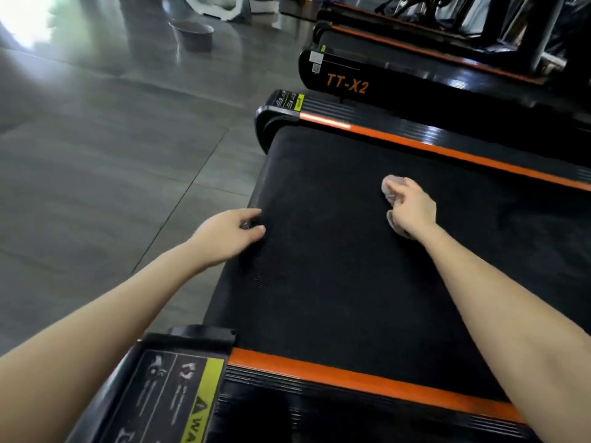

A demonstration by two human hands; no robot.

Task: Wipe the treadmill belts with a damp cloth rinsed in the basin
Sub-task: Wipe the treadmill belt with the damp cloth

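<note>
The black treadmill belt (pixel 335 251) fills the middle of the head view, between two orange side rails. My right hand (pixel 412 207) grips a small pale cloth (pixel 388 187) and presses it on the belt toward the far rail. My left hand (pixel 233 233) rests on the belt's rear edge, thumb on top and fingers curled round the end of the belt. A dark basin (pixel 193 33) stands on the floor far off at the top.
A second treadmill marked TT-X2 (pixel 347 83) lies beyond the far orange rail (pixel 447 148), with more machines behind it. The near rail (pixel 351 375) and a warning-label corner cover (pixel 179 394) are at the bottom. Grey tiled floor (pixel 112 155) spreads to the left.
</note>
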